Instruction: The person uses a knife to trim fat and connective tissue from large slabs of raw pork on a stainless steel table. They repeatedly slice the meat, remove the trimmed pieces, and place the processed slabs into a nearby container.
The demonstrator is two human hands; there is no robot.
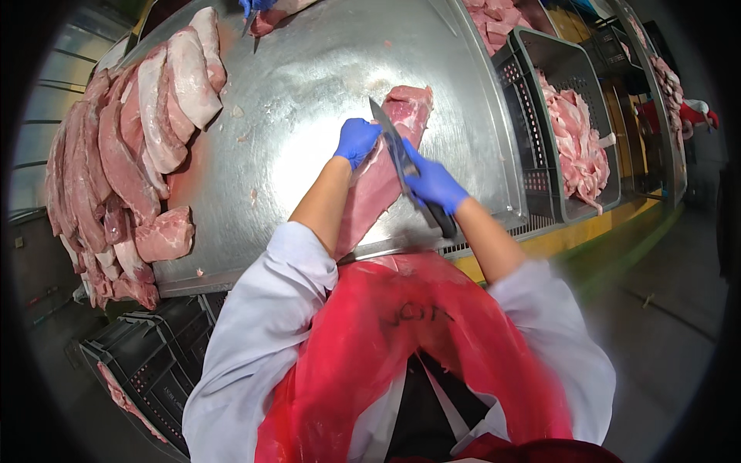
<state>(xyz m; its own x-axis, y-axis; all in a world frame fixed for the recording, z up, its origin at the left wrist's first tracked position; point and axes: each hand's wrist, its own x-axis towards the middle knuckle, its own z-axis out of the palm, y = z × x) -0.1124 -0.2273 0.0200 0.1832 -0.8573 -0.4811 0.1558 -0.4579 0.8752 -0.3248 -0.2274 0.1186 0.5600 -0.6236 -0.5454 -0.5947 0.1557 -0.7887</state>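
On the table (285,85), a knife (397,150) is over a piece of meat (374,189). From that piece, more slabs (127,166) lie piled on the table at nine o'clock, another cut (279,15) at eleven; beside the table, a crate (552,58) holding scraps (575,147) at three.

Above the frame's centre, the left hand (359,143) curls, seemingly fist-like; rightward, the right hand (436,185) is clenched.

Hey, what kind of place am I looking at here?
Probably a meat-cutting room: a pile of raw meat lies on a metal table, a crate beside it holds meat scraps, and the gloved right hand grips a knife.
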